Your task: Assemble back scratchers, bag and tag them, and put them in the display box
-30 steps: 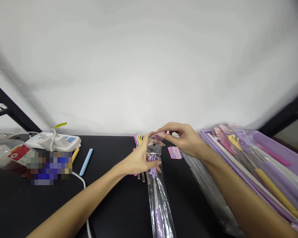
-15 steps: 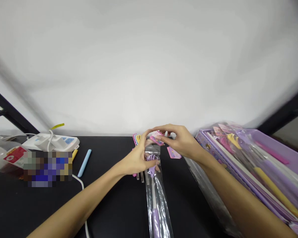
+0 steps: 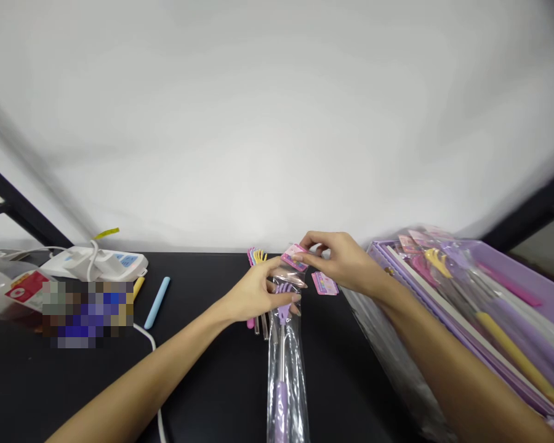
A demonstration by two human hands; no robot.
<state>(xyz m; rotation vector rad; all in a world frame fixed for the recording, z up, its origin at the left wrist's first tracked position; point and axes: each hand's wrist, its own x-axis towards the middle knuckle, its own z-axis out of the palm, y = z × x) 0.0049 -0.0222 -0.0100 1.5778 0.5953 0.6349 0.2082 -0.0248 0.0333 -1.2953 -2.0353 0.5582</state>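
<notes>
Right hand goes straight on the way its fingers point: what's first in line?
Past the pink card in its grip, probably the left hand, close by on that line; depth between them is unclear.

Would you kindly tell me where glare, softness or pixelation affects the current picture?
Head view: bright glare streaks the clear sleeve in the left hand; head view: coarse pixel blocks hide something below the power strip; head view: packed items in the purple box look soft.
</notes>
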